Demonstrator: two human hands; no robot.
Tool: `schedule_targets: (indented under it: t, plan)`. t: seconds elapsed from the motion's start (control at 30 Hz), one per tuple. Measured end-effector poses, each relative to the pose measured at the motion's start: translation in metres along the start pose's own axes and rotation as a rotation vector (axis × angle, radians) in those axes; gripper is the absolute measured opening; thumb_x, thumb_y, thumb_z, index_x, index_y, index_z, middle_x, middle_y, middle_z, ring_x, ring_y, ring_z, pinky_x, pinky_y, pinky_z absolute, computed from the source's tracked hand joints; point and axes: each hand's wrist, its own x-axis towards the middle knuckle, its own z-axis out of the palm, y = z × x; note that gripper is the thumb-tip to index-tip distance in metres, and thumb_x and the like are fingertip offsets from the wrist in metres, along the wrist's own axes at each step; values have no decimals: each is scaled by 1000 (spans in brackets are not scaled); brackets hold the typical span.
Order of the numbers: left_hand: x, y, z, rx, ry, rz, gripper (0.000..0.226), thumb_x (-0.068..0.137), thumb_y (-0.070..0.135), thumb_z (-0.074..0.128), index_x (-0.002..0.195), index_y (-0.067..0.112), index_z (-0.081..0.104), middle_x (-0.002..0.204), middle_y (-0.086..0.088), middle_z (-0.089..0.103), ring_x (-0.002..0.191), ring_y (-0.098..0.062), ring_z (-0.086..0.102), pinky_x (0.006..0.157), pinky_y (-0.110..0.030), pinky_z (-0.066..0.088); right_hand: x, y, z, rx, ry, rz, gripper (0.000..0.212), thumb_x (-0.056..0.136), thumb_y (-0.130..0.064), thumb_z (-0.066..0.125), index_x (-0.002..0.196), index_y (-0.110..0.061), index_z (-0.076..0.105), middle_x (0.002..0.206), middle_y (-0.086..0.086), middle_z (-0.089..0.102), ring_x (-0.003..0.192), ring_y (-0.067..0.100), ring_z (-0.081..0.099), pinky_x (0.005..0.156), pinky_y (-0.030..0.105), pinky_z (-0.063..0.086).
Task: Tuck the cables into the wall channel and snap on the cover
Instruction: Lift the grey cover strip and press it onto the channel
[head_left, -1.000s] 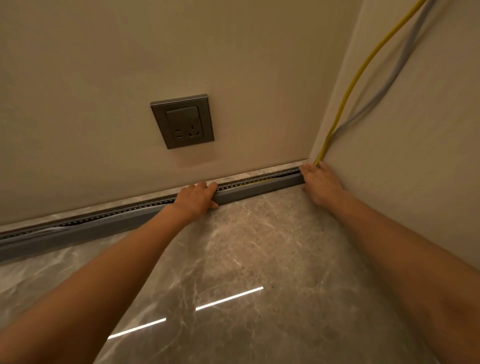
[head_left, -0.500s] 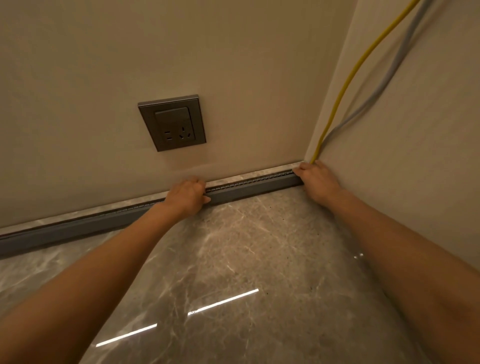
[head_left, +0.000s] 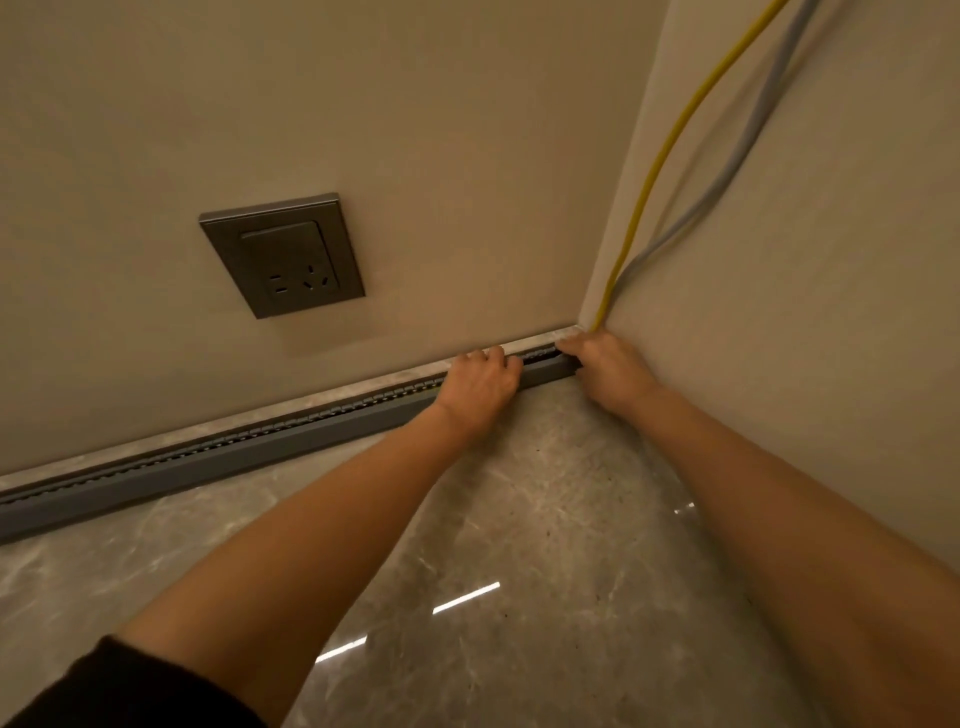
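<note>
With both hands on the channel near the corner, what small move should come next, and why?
Probably press the yellow cable down into the channel at the corner with the right hand. The cable and the grey cable hang loose on the side wall, while the left hand steadies the channel.

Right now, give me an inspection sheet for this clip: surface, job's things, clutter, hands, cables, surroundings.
Surface: glossy marble floor, light streaks reflected.
Job's things: grey channel along the wall base, toothed top edge showing; cover state unclear.
Clutter: nothing seen.
Hands: left hand on the channel, fingers over its top; right hand at the corner end.
Cables: yellow cable and grey cable run down the right wall to the corner.
Surroundings: socket on the wall.
</note>
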Motion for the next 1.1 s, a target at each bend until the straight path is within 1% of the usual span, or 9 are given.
schedule_targets:
  t: [0.1, 0.17, 0.3, 0.43, 0.57, 0.67, 0.83, 0.97, 1.1]
  plan:
    - [4, 4, 0, 11, -4, -7, 33, 96, 3, 40, 129, -2, 40, 129, -21, 48, 117, -38, 51, 92, -43, 48, -3, 2, -7, -22, -11, -36, 53, 91, 4, 39, 140, -13, 43, 148, 9, 45, 131, 28, 43, 109, 27, 28]
    - [3, 1, 1, 13, -7, 1, 33, 96, 2, 40, 128, -3, 42, 129, -21, 48, 118, -37, 51, 92, -43, 48, -4, 4, -8, -6, -10, -63, 54, 90, 6, 40, 141, -12, 42, 148, 10, 44, 132, 26, 42, 111, 25, 25]
    - [-3, -4, 4, 11, -5, 9, 31, 94, 1, 41, 124, -3, 48, 128, -19, 49, 116, -35, 51, 92, -42, 47, -1, 9, -10, 70, -68, -60, 56, 88, 8, 44, 139, -15, 47, 140, 15, 52, 126, 30, 48, 108, 30, 35]
    - [-12, -7, 1, 0, -22, 29, 33, 95, 6, 40, 125, -3, 49, 131, -19, 47, 117, -34, 50, 93, -41, 45, -3, 7, -17, 158, -95, -53, 52, 88, 6, 47, 135, -15, 52, 135, 19, 56, 125, 31, 53, 106, 35, 42]
    - [-19, -14, -2, -26, -54, 14, 32, 93, 9, 44, 121, -3, 53, 129, -20, 48, 115, -35, 52, 90, -42, 47, -8, 4, -12, 208, -78, 2, 54, 89, 8, 44, 138, -15, 48, 137, 19, 54, 125, 32, 52, 107, 35, 42]
    - [-20, -14, -4, -39, -76, 4, 33, 93, 10, 44, 123, -1, 51, 129, -20, 49, 115, -35, 53, 90, -42, 47, -8, 3, -14, 239, -104, 40, 54, 89, 7, 47, 139, -14, 47, 141, 18, 51, 129, 32, 48, 108, 32, 39]
    - [-19, -6, -2, -42, -28, -33, 36, 95, 8, 38, 131, 3, 36, 125, -20, 56, 108, -37, 60, 82, -42, 50, -6, 0, -17, 235, -189, 26, 57, 87, 6, 54, 140, -12, 45, 146, 14, 46, 135, 28, 40, 111, 30, 33]
    - [-15, -3, -2, -6, -10, 4, 31, 98, 9, 35, 127, 1, 41, 123, -20, 58, 106, -37, 61, 81, -42, 50, -4, 0, -16, 206, -178, 31, 54, 86, -7, 64, 137, -13, 49, 141, 11, 52, 130, 27, 46, 107, 31, 37]
    - [-16, -3, 5, 19, 2, 31, 31, 97, 4, 36, 127, -3, 40, 125, -20, 55, 109, -37, 58, 82, -41, 50, 1, -6, -10, 37, -109, -9, 37, 88, -12, 61, 125, -11, 58, 132, 13, 60, 122, 29, 52, 98, 34, 43]
